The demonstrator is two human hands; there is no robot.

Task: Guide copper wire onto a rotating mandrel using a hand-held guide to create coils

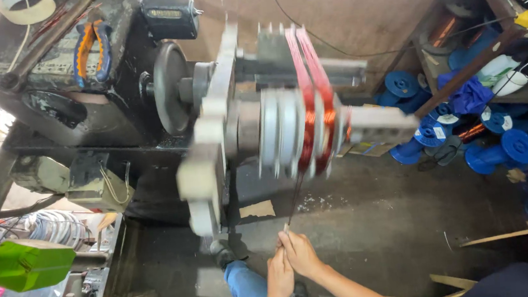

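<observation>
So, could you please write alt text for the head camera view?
Both hands, left hand and right hand, pinch a thin wire feeding up to a blurred winding former with copper coils. Blue spools lie on the floor at right.

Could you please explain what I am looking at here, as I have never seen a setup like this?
This one picture comes from a camera worn on a person's head, looking down at their own hands. In front of them is a dark, heavy winding machine with a stepped round former on its shaft; it is blurred, so it seems to be spinning. Copper-coloured wire is wound in the former's grooves. A thin strand runs down from it to the hands. The right hand and the left hand are held close together around that strand, apparently pinching it. On the floor at the right lie many blue spools beside a wooden shelf. A green block shows at the lower left.
</observation>
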